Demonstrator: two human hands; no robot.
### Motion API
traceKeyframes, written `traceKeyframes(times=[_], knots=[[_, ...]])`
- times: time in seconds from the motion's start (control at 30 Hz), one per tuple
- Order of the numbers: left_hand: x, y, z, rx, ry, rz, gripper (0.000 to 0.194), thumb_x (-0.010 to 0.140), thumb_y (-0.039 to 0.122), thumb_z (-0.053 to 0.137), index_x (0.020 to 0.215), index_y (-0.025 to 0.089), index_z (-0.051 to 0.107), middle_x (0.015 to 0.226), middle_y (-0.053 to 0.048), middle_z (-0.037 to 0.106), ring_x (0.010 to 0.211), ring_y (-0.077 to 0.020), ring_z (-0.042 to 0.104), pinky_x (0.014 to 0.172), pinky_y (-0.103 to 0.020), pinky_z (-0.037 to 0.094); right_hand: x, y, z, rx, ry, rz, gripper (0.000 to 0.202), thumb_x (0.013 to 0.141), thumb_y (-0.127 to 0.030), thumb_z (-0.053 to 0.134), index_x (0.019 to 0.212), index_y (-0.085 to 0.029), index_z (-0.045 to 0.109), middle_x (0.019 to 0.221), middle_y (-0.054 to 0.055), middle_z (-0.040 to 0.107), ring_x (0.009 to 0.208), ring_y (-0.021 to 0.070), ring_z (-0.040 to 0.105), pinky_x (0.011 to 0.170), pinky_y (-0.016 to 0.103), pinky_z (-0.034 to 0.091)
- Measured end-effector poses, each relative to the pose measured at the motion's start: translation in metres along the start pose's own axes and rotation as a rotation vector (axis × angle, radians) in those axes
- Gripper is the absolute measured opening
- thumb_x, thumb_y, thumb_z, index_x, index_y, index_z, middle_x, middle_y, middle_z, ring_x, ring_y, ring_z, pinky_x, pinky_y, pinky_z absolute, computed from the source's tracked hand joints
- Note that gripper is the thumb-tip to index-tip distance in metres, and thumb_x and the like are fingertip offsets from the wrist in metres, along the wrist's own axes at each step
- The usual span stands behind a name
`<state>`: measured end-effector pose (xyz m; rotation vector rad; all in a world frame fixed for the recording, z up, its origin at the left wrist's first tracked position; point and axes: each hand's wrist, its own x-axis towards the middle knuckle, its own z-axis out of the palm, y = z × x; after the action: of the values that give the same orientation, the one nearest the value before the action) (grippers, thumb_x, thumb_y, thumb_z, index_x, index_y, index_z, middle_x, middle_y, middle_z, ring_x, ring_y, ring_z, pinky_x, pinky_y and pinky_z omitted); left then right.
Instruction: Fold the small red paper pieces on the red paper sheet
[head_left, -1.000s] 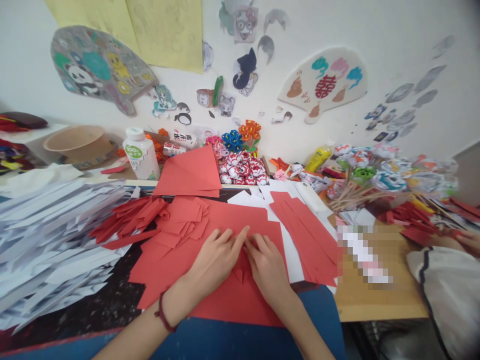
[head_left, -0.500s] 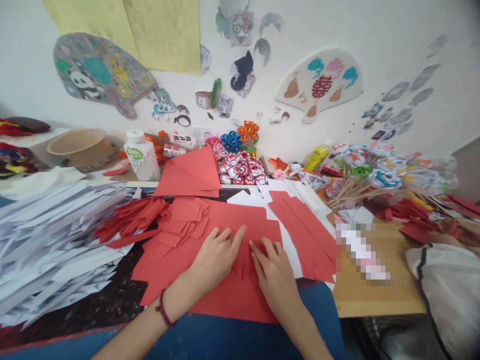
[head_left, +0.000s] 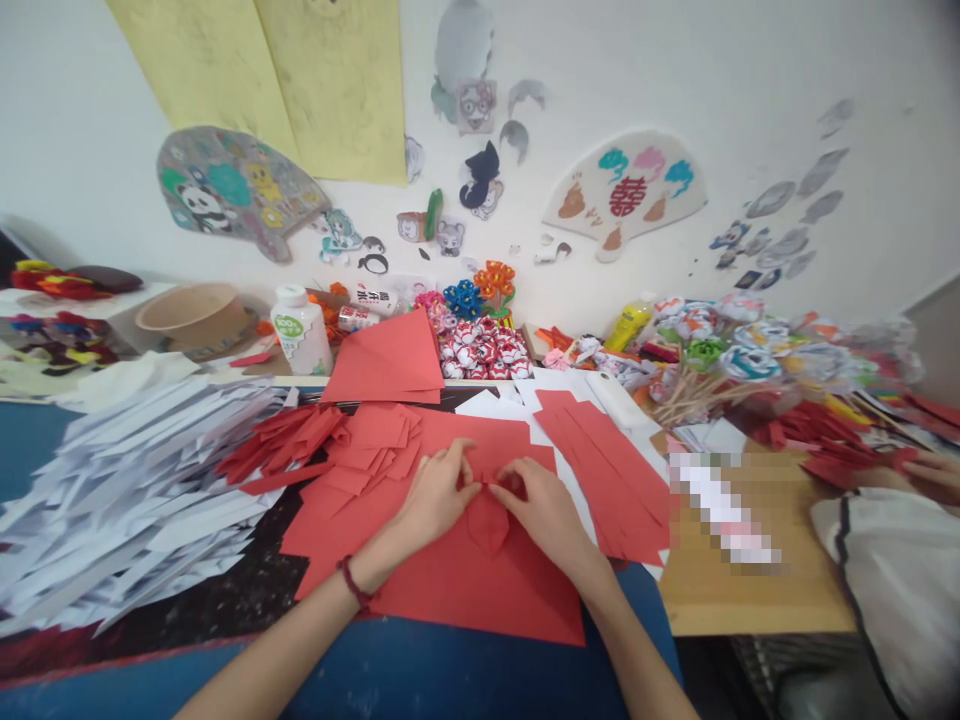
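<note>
A small folded piece of red paper [head_left: 489,525] lies in front of me over larger red sheets [head_left: 450,590]. My left hand [head_left: 442,490] pinches its upper edge from the left, thumb and forefinger closed. From the right, my right hand [head_left: 536,500] pinches the same edge, its fingertips almost meeting the left ones. The paper's pointed lower end faces me. Left of my hands rest small red paper rectangles [head_left: 375,450] and a heap of folded red strips [head_left: 281,445].
A big pile of folded white paper strips [head_left: 150,500] spreads at the left. Red strips [head_left: 600,470] lie on white sheets at the right. Behind stand a white bottle [head_left: 300,330] and paper flowers [head_left: 750,345]. Another person's sleeve [head_left: 892,590] is at far right.
Both hands have gone from lying with fingers extended on the red paper to pinching its upper edge. The folded piece now shows more between them. The view has tilted up slightly.
</note>
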<state>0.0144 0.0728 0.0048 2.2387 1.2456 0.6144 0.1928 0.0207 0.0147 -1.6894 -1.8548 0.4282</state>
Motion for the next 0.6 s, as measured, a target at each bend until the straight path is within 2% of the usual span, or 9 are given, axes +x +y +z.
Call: traceKeyframes(times=[0.07,0.13,0.2,0.27,0.33,0.43,0.53,0.6], knots=[[0.002,-0.001,0.001,-0.041,-0.002,0.002,0.046,0.081,0.014,0.06,0.124,0.019,0.045,0.079,0.004,0.065,0.081,-0.0165,0.062,0.076,-0.03,0.041,0.01,0.001,-0.007,0.055,-0.093,-0.016,0.011,0.086,-0.03,0.064,0.089,-0.019,0.065,0.086,0.002,0.067,0.078,0.0166,0.062,0.066,0.026,0.041],[0.004,-0.002,0.001,-0.022,0.012,-0.014,0.045,0.079,0.015,0.061,0.121,0.019,0.048,0.081,0.003,0.064,0.08,-0.0169,0.061,0.075,-0.029,0.042,0.021,0.001,-0.013,0.098,-0.191,-0.023,0.012,0.084,-0.03,0.063,0.081,-0.019,0.067,0.079,0.001,0.068,0.072,0.0153,0.061,0.061,0.025,0.039],[0.006,-0.002,0.0,0.024,0.027,-0.031,0.036,0.078,0.017,0.064,0.113,0.019,0.055,0.083,0.001,0.064,0.081,-0.0176,0.061,0.075,-0.03,0.042,0.032,0.002,-0.015,0.137,-0.292,-0.012,0.016,0.081,-0.031,0.065,0.071,-0.019,0.067,0.068,-0.001,0.067,0.065,0.0145,0.059,0.057,0.024,0.036],[0.008,-0.003,-0.003,0.045,0.047,-0.027,0.026,0.077,0.02,0.066,0.103,0.019,0.061,0.085,-0.001,0.065,0.083,-0.0182,0.06,0.078,-0.032,0.043,0.04,0.004,-0.014,0.216,-0.332,0.007,0.016,0.076,-0.031,0.069,0.067,-0.018,0.066,0.065,-0.001,0.065,0.062,0.0138,0.058,0.055,0.023,0.036],[0.009,-0.004,-0.009,0.021,0.103,-0.009,0.02,0.081,0.026,0.064,0.1,0.019,0.063,0.091,-0.003,0.067,0.088,-0.0188,0.06,0.082,-0.033,0.044,0.045,0.006,-0.012,0.344,-0.316,0.053,0.019,0.074,-0.035,0.07,0.068,-0.018,0.065,0.06,-0.002,0.063,0.056,0.0123,0.057,0.052,0.023,0.037],[0.009,-0.007,-0.022,-0.034,0.176,-0.006,0.024,0.088,0.038,0.057,0.1,0.018,0.064,0.098,-0.006,0.069,0.093,-0.0199,0.061,0.087,-0.035,0.044,0.043,0.008,-0.006,0.586,-0.213,0.176,0.028,0.073,-0.044,0.07,0.07,-0.018,0.06,0.051,-0.004,0.056,0.044,0.0112,0.053,0.045,0.023,0.037],[0.005,-0.011,-0.032,-0.163,0.041,-0.029,0.031,0.087,0.045,0.056,0.098,0.018,0.065,0.091,-0.005,0.07,0.083,-0.0178,0.061,0.077,-0.03,0.045,0.034,0.008,-0.002,0.842,-0.141,0.279,0.036,0.069,-0.05,0.073,0.075,-0.019,0.055,0.055,-0.003,0.06,0.046,0.0138,0.059,0.045,0.024,0.043],[0.003,-0.013,-0.035,-0.263,-0.066,-0.047,0.031,0.084,0.047,0.059,0.089,0.017,0.064,0.077,-0.001,0.067,0.069,-0.0144,0.058,0.066,-0.026,0.042,0.027,0.008,-0.003,0.949,-0.177,0.32,0.04,0.069,-0.051,0.074,0.08,-0.02,0.053,0.062,-0.001,0.064,0.051,0.0155,0.064,0.05,0.026,0.048]])
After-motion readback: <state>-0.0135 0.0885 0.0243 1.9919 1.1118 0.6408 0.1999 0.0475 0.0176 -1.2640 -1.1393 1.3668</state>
